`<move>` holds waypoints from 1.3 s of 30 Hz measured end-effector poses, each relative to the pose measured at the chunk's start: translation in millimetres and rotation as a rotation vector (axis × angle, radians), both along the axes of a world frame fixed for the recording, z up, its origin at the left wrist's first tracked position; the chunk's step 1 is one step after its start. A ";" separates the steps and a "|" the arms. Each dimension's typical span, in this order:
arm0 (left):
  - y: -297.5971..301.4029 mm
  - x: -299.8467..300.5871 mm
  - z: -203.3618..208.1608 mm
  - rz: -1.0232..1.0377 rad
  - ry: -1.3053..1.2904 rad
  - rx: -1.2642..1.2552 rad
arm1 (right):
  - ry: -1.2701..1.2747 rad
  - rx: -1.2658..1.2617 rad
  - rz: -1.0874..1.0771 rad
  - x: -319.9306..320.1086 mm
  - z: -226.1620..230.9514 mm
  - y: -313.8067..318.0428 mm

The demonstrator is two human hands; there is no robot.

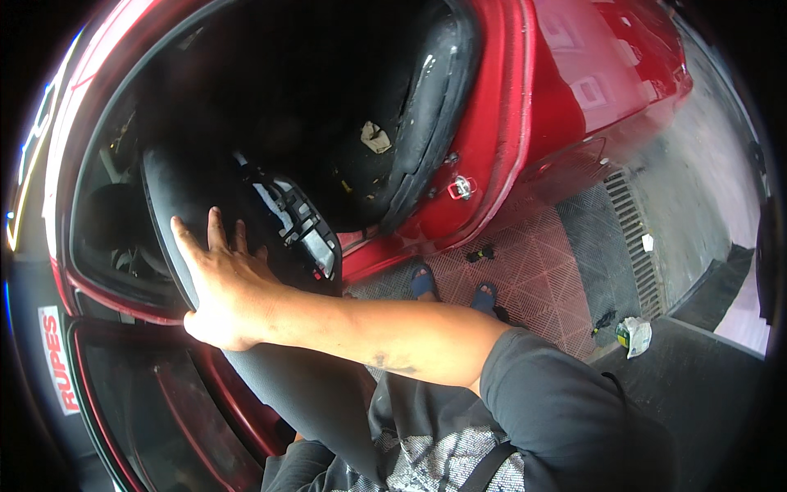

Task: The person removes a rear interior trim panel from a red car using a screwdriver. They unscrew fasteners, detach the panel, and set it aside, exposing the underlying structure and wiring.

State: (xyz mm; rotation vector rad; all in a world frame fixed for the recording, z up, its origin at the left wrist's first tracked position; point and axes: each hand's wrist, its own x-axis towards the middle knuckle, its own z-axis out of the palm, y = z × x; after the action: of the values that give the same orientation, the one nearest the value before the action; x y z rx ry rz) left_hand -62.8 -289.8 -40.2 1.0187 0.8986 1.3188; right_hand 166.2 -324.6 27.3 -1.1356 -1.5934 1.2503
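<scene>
My right hand (220, 283) lies spread on a long black car seat part (303, 385), fingers pointing up and thumb hooked over its left edge. My forearm reaches to it from the lower right. The seat part stretches from my lap up into the door opening of a red car (566, 90). A black plastic bracket (299, 217) is fixed on the seat's upper end, just right of my fingers. My left hand is hidden from view.
Inside the dark cabin stands another black seat (430, 90) with a scrap on it. A metal striker (461, 187) sits on the red pillar. The open door (156, 410) is at lower left. My sandalled feet (422, 281) stand on reddish grid tiles by a drain grate (633, 238) and a crumpled packet (635, 334).
</scene>
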 end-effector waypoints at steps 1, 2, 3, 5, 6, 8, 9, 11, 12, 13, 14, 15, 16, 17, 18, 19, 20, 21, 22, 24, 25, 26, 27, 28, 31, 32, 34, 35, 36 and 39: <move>-6.2 -8.4 9.1 0.033 0.025 0.039 | -0.009 0.008 -0.005 -5.2 0.2 1.9; -13.0 -15.6 15.7 0.074 0.053 0.069 | -0.017 0.017 -0.011 -9.3 0.9 3.5; -20.4 -21.3 18.3 0.108 0.084 0.086 | -0.016 0.015 -0.022 -11.0 2.4 4.2; -31.2 -29.8 21.7 0.166 0.145 0.110 | -0.035 0.020 -0.048 -14.6 4.5 8.4; -33.9 -32.9 17.5 0.187 0.166 0.117 | -0.051 0.024 -0.065 -16.1 3.7 12.8; -35.4 -39.8 13.1 0.222 0.205 0.132 | -0.069 0.015 -0.061 -19.0 7.5 19.7; -33.9 -43.7 13.4 0.229 0.236 0.139 | -0.078 0.009 -0.061 -19.9 9.5 23.7; -38.3 -58.9 35.8 0.260 0.346 0.167 | -0.028 0.016 0.008 -33.2 20.3 25.6; -34.2 -65.1 49.2 0.248 0.417 0.173 | -0.016 0.040 0.012 -44.5 23.1 24.5; -25.6 -72.6 63.4 0.213 0.486 0.162 | -0.003 0.060 0.023 -59.4 22.0 22.8; 11.8 -62.0 62.5 0.097 0.501 0.163 | -0.015 0.082 -0.066 -58.9 16.2 31.6; 21.4 -65.6 76.2 0.025 0.527 0.101 | -0.018 0.104 -0.110 -74.1 13.5 35.2; 18.9 -64.0 101.2 0.014 0.527 -0.024 | -0.007 0.123 -0.084 -92.5 13.5 33.8; 24.6 -59.0 120.4 -0.018 0.514 -0.144 | -0.011 0.147 -0.081 -107.3 10.1 35.1; 24.4 -44.2 119.6 0.261 0.748 -0.075 | -0.011 0.161 -0.071 -126.6 5.8 31.7; 33.7 -55.3 118.6 0.097 0.705 -0.103 | -0.010 0.172 -0.076 -140.0 -0.1 29.0; 30.7 -62.8 119.8 0.101 0.645 -0.186 | 0.010 0.166 -0.073 -151.6 -5.7 28.4; 25.5 -62.9 120.6 0.096 0.583 -0.276 | 0.034 0.146 -0.014 -151.6 -9.4 26.9; 16.7 -62.2 129.2 0.121 0.592 -0.363 | 0.122 0.141 0.045 -152.6 -14.5 25.6; 13.1 -58.6 120.9 0.206 0.535 -0.322 | 0.316 0.135 0.129 -150.8 -34.8 32.3; 8.6 -85.4 117.9 0.218 0.547 -0.306 | 0.475 0.148 0.117 -157.8 -51.1 31.8; 7.6 -93.6 112.0 0.297 0.568 -0.331 | 0.597 0.262 0.042 -166.7 -83.1 40.8; 1.6 -86.0 116.5 0.325 0.570 -0.405 | 0.441 0.427 -0.078 -155.0 -112.3 57.5; -2.3 -85.3 116.1 0.336 0.598 -0.386 | 0.383 0.569 -0.211 -143.3 -146.7 83.1; -24.1 -102.3 100.9 0.354 0.595 -0.276 | -0.246 0.472 -0.301 -88.8 -264.1 167.1; -8.9 -97.5 99.6 0.346 0.631 -0.274 | -0.432 0.328 -0.445 -76.4 -349.4 207.9; -2.0 -101.8 94.6 0.306 0.608 -0.272 | -0.273 0.012 -0.368 -33.9 -442.3 280.4; -3.9 -104.9 94.1 0.283 0.609 -0.288 | -0.191 0.025 -0.579 -27.6 -463.3 300.0; -10.2 -105.5 88.9 0.320 0.568 -0.304 | -0.292 0.112 -0.594 -19.8 -475.7 312.8; -3.2 -105.8 91.6 0.296 0.531 -0.361 | -0.641 -0.095 -0.379 1.3 -509.0 355.9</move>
State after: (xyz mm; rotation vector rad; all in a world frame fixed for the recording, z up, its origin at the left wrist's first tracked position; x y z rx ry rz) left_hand -168.6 -293.1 51.4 0.9860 1.6772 1.0746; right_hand 167.4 31.3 -481.7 -1.9311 -1.6505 0.7499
